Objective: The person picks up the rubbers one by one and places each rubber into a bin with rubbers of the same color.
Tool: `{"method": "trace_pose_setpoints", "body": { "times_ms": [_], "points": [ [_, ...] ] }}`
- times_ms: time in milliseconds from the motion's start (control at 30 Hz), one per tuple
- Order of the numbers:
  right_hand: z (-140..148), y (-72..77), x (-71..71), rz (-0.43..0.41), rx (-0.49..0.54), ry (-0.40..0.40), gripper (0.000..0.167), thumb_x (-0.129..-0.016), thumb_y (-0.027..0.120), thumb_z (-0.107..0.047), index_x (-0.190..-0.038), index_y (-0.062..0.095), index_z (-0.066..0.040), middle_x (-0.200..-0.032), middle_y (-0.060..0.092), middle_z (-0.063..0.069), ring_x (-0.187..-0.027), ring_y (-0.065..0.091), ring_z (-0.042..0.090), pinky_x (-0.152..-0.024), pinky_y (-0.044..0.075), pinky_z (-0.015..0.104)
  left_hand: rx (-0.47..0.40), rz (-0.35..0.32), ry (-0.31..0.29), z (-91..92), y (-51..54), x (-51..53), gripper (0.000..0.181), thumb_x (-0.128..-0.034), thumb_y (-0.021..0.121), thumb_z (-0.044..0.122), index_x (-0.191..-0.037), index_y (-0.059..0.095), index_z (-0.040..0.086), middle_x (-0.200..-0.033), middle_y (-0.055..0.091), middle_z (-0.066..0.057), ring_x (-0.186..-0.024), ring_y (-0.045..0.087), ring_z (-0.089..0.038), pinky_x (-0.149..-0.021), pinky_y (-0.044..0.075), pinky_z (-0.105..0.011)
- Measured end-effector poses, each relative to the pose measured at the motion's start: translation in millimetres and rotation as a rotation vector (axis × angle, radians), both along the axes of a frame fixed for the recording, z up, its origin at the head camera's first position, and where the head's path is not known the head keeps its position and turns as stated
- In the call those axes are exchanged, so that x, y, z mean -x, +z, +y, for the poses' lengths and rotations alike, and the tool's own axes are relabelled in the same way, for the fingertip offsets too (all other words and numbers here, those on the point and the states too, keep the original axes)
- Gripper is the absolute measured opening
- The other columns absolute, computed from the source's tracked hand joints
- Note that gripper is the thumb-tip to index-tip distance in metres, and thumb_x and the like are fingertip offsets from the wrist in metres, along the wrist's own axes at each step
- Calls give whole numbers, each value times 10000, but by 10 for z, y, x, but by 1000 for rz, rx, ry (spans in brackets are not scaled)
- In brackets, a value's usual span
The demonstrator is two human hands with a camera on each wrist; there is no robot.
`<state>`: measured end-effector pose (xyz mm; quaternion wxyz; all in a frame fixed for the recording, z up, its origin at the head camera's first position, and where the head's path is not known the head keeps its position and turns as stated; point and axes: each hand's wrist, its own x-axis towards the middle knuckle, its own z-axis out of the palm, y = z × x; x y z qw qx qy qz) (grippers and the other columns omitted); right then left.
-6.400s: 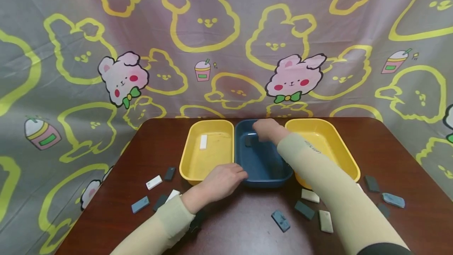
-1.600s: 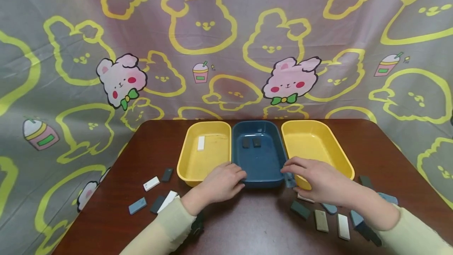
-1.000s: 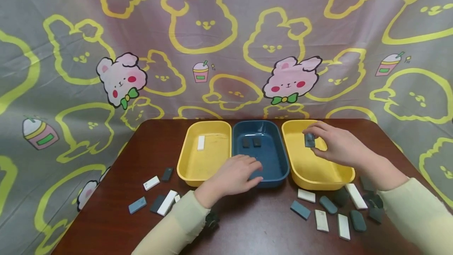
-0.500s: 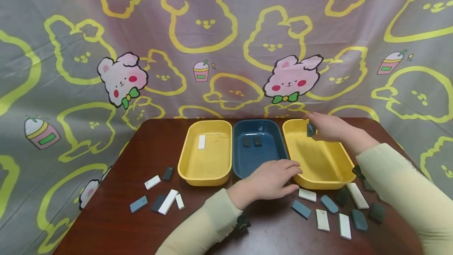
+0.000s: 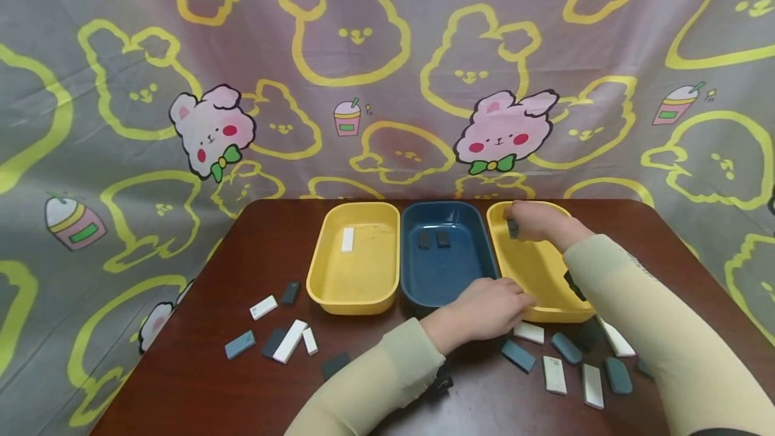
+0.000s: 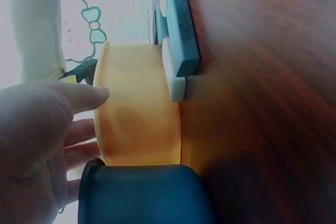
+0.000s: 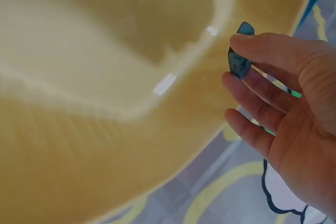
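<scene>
Right of centre, the right hand pinches a small, mottled dark blue-grey block between thumb and fingertips, above the smooth, round-cornered yellow tray. The left hand meets that tray's near rim, fingers loosely bent; whether it grips cannot be told. Flat rectangular and rounded blocks lie lower right on the glossy, wood-grained surface.

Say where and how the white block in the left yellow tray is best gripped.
The white block is probably best pinched across its two long sides at mid-length, coming straight down from above. It lies flat, its length running roughly front to back, and the left yellow tray leaves bare floor on either side, while its raised walls would hinder a low sideways approach.
</scene>
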<state>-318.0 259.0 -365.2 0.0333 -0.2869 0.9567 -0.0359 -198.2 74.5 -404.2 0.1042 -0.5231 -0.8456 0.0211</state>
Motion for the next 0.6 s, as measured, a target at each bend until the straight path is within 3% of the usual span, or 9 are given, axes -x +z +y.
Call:
{"method": "trace_pose_setpoints", "body": {
  "times_ms": [167, 267, 367, 467, 600],
  "points": [
    [-50, -51, 79, -79, 1, -64, 134, -795, 580, 108, -859, 607, -5, -665, 453, 42, -611, 459, 199, -594, 361, 310, -49, 3, 15, 45, -38, 30, 175, -1007, 516, 294, -1035, 689, 302, -875, 625, 155, -888, 579, -18, -653, 451, -171],
    [-88, -77, 109, -114, -19, -120, 265, -812, 596, 105, -1051, 659, 9, -855, 603, 116, -754, 537, 250, -702, 456, 348, -68, 2, 21, 43, -52, 38, 183, -1009, 520, 301, -1031, 701, 311, -872, 627, 159, -883, 582, -6, -649, 448, -158],
    [-123, -123, 133, -124, -52, -138, 358, -819, 594, 110, -1163, 644, 23, -1054, 645, 169, -899, 575, 295, -865, 484, 431, -74, 4, 22, 37, -54, 45, 187, -1009, 522, 304, -1049, 705, 313, -888, 628, 154, -884, 583, -10, -649, 449, -160],
    [-131, -192, 147, -111, -41, -111, 328, -796, 576, 142, -1091, 651, 21, -1007, 653, 170, -895, 590, 304, -883, 483, 466, -69, -6, 16, 36, -50, 49, 188, -1010, 521, 300, -1043, 706, 305, -860, 612, 145, -851, 577, -16, -631, 442, -165],
    [-124, -258, 159, -74, -40, -79, 208, -779, 576, 143, -906, 607, -19, -801, 582, 84, -756, 542, 261, -744, 476, 395, -58, -14, 12, 34, -41, 51, 189, -1012, 518, 304, -1035, 705, 298, -852, 613, 149, -836, 574, -16, -631, 438, -168]
  ]
}}
